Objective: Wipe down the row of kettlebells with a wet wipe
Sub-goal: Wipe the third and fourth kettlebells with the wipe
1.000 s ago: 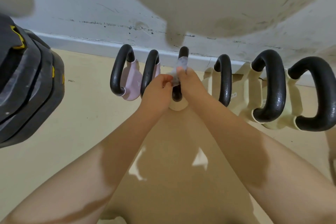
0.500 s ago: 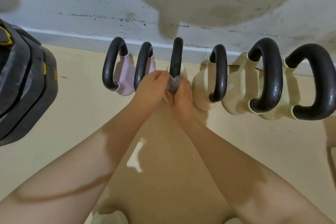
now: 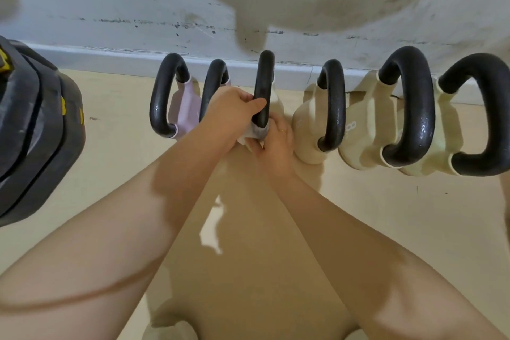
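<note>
Kettlebells, row of six, on the floor along the wall edge.
Third kettlebell handle (image 3: 263,85): left hand (image 3: 229,113) clamped on it; right hand (image 3: 276,143) pinches wet wipe (image 3: 255,134) around its base. Likely heavy, rigid; wipe limp.

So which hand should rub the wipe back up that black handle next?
Probably the right hand: it pinches the wet wipe wrapped around the bottom of the third kettlebell's handle. The left hand grips the handle bare, seemingly steadying it.
</note>
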`<state>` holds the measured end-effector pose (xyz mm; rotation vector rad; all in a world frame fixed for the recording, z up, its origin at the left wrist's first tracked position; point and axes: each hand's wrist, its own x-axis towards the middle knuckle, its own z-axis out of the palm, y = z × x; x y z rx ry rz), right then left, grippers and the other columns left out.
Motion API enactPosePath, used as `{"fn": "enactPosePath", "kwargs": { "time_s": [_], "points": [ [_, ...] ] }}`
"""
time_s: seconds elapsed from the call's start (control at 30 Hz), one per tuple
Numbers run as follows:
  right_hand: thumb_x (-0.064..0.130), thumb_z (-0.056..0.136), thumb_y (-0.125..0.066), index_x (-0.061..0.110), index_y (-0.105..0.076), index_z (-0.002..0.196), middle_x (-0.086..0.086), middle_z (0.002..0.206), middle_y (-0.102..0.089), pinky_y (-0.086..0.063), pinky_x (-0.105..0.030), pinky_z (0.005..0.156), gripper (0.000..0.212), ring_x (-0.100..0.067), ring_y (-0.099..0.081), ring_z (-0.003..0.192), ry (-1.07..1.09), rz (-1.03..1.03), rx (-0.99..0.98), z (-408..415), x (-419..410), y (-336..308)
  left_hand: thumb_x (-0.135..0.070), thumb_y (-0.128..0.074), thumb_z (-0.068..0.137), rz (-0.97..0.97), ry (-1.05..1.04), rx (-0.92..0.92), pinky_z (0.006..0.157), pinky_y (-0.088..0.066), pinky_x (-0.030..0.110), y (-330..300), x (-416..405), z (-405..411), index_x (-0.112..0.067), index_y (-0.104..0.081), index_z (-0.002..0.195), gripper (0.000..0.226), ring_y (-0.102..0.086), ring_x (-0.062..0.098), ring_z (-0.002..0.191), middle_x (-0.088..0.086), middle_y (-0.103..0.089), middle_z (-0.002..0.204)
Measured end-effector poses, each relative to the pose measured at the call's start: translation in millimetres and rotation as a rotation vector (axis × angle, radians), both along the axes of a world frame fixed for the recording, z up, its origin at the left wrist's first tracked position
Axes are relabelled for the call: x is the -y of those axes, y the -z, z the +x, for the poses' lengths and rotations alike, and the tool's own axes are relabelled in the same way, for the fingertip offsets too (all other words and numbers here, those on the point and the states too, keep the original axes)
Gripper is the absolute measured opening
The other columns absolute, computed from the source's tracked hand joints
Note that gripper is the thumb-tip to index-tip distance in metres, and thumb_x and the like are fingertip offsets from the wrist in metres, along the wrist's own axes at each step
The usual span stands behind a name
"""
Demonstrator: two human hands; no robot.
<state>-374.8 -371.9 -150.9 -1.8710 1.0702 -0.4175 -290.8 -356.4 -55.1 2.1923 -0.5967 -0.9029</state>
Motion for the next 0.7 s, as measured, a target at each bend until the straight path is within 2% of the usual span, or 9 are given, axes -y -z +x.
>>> {"fn": "enactPosePath", "kwargs": {
  "time_s": [0.13, 0.23, 0.3, 0.4, 0.47, 0.5, 0.6, 0.63, 0.7],
  "points": [
    [0.030, 0.090, -0.046, 0.004, -0.050, 0.112, -0.017, 0.116, -0.051, -0.040, -0.033, 0.088, 0.034, -0.030, -0.048, 0.108, -0.013, -0.042, 0.134, -2.7, -2.0, -4.5, -0.022, -0.056, 0.091, -0.020, -0.004, 0.032, 0.043, -0.037, -0.001, 2.2, 0.3, 0.5, -0.007, -0.068, 0.093, 0.019, -0.049, 0.003, 0.058, -0.005, -0.055, 0.065],
    [0.014, 0.095, -0.046, 0.002, -0.037, 0.132, -0.020, 0.134, -0.045, -0.038, -0.045, 0.103, 0.040, -0.035, -0.042, 0.124, -0.015, -0.009, 0.024, -8.0, -10.8, -2.2, -0.022, -0.054, 0.091, -0.009, 0.008, 0.078, 0.050, -0.039, 0.007, 1.8, -0.1, 0.3, -0.008, -0.066, 0.089, 0.019, -0.047, 0.003, 0.059, -0.004, -0.051, 0.064],
    [0.011, 0.095, -0.044, 0.003, -0.043, 0.128, -0.019, 0.123, -0.051, -0.042, -0.047, 0.097, 0.034, -0.033, -0.049, 0.115, -0.008, 0.001, 0.085, -7.8, -12.9, -7.0, -0.021, -0.053, 0.092, -0.004, 0.026, 0.092, 0.052, -0.038, 0.004, 2.1, -1.0, -1.2, -0.007, -0.064, 0.083, 0.020, -0.047, 0.005, 0.059, -0.002, -0.050, 0.063],
    [0.004, 0.095, -0.040, 0.002, -0.051, 0.121, -0.010, 0.112, -0.057, -0.045, -0.028, 0.086, 0.028, -0.023, -0.053, 0.103, -0.091, -0.009, 0.048, -20.0, -5.9, -26.3, -0.019, -0.053, 0.092, -0.017, 0.001, 0.085, 0.055, -0.039, 0.005, 2.1, -3.7, -4.7, -0.010, -0.059, 0.071, 0.024, -0.052, 0.012, 0.063, 0.000, -0.052, 0.064],
    [0.004, 0.097, -0.037, 0.002, -0.054, 0.121, -0.001, 0.107, -0.056, -0.038, -0.008, 0.078, 0.029, -0.012, -0.051, 0.096, -0.164, 0.067, 0.052, -35.0, 2.0, -45.1, -0.019, -0.054, 0.091, -0.005, -0.065, 0.057, 0.074, -0.048, 0.023, -0.2, 0.6, -8.4, -0.008, -0.060, 0.080, 0.017, -0.057, 0.020, 0.077, 0.004, -0.057, 0.074],
    [0.003, 0.097, -0.036, 0.002, -0.055, 0.120, 0.001, 0.104, -0.054, -0.037, -0.006, 0.075, 0.029, -0.008, -0.050, 0.093, -0.185, 0.118, 0.067, -43.2, 6.0, -54.4, -0.018, -0.055, 0.090, 0.032, -0.083, 0.080, 0.083, -0.048, 0.031, -2.4, 4.4, -11.2, -0.008, -0.061, 0.093, 0.012, -0.058, 0.022, 0.086, 0.006, -0.060, 0.085],
    [0.004, 0.096, -0.038, 0.012, -0.060, 0.101, 0.002, 0.092, -0.053, -0.038, -0.008, 0.068, 0.024, -0.001, -0.048, 0.076, -0.171, 0.194, 0.127, -68.6, 22.7, -83.5, -0.011, -0.049, 0.091, 0.134, -0.002, 0.403, 0.095, -0.038, 0.035, -9.3, 14.0, -25.6, -0.016, -0.051, 0.126, 0.036, -0.048, 0.028, 0.114, 0.010, -0.053, 0.124],
    [0.005, 0.096, -0.039, 0.017, -0.060, 0.093, 0.002, 0.088, -0.053, -0.040, -0.013, 0.066, 0.024, -0.004, -0.048, 0.074, -0.109, 0.148, 0.139, -77.1, 30.3, -89.5, -0.007, -0.046, 0.091, 0.061, 0.045, 0.499, 0.093, -0.035, 0.032, -11.6, 15.4, -33.8, -0.015, -0.050, 0.128, 0.038, -0.045, 0.027, 0.117, 0.010, -0.051, 0.127],
    [0.009, 0.095, -0.039, 0.016, -0.060, 0.087, -0.004, 0.083, -0.054, -0.041, -0.022, 0.061, 0.024, -0.011, -0.050, 0.069, 0.113, 0.033, 0.124, -95.4, 50.9, -92.1, -0.004, -0.041, 0.093, -0.067, 0.148, 0.490, 0.092, -0.035, 0.029, -13.2, 19.6, -54.4, -0.012, -0.050, 0.127, 0.037, -0.048, 0.025, 0.115, 0.010, -0.053, 0.126]
  ]
}}
